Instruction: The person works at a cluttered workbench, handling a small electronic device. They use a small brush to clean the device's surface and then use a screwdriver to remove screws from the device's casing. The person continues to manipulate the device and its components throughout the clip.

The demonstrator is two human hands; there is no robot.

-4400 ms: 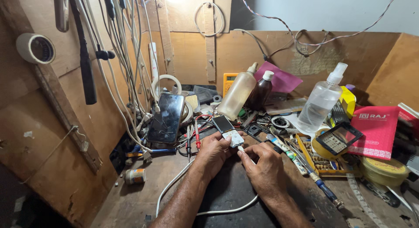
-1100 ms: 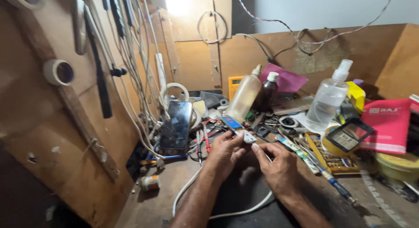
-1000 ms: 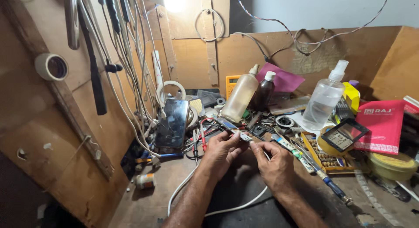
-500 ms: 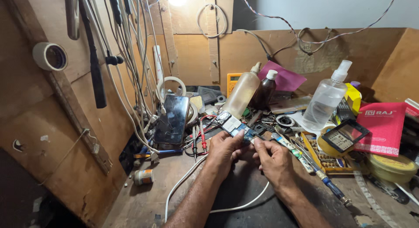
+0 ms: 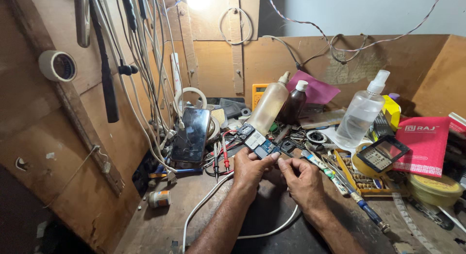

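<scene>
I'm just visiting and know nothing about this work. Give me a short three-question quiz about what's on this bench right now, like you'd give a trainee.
1. True or false: the left hand holds the small circuit board.
2. Which stands nearest the clear spray bottle? A) the roll of tape on the wall B) the yellow box C) the dark phone
3. Fill in: the dark phone leans against the wall with its screen facing ____.

Key
1. True; the right hand has its fingertips at the board's lower end.
2. B
3. Outward, toward the camera; it stands left of both hands.
</scene>
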